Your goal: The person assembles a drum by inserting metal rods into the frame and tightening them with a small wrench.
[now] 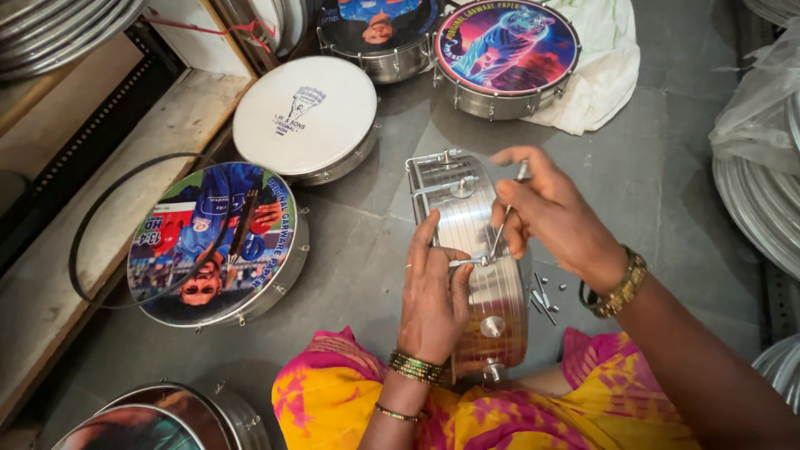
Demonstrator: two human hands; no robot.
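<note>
From the head view I take the grey stone floor [667,167] as the reference surface, with finished drums ranged around the work: a drum with a printed portrait head [212,242] at nine o'clock, a black hoop [83,225] lying partly over it, a plain white-headed drum [304,117] at eleven o'clock, and a drum with a tiger print [506,50] at twelve o'clock, resting against a white cloth [608,58]. The work item is the shiny metal drum shell [471,250], standing on its edge at the centre, its near end against my lap in the pink and yellow garment [350,400]. I judge the shell to be thin sheet metal: light for its size, stiff around the ribbed band but liable to dent, and slippery on its polished face, so the safer holds are the rim and the raised lugs, not the smooth wall. My left hand [433,292] lies flat over the shell at seven o'clock of it, fingers curled loosely, thumb and forefinger pinching a small metal hook [468,262] against the wall. My right hand [554,217], at three o'clock of the shell, is closed in a fingertip pinch on a thin tension rod [503,227] that slants down to the hook. The rod is slender and rigid, easily dropped or bent if forced. Loose bolts and nuts [543,298] lie on the floor at four o'clock of the shell, small and prone to roll.
</note>
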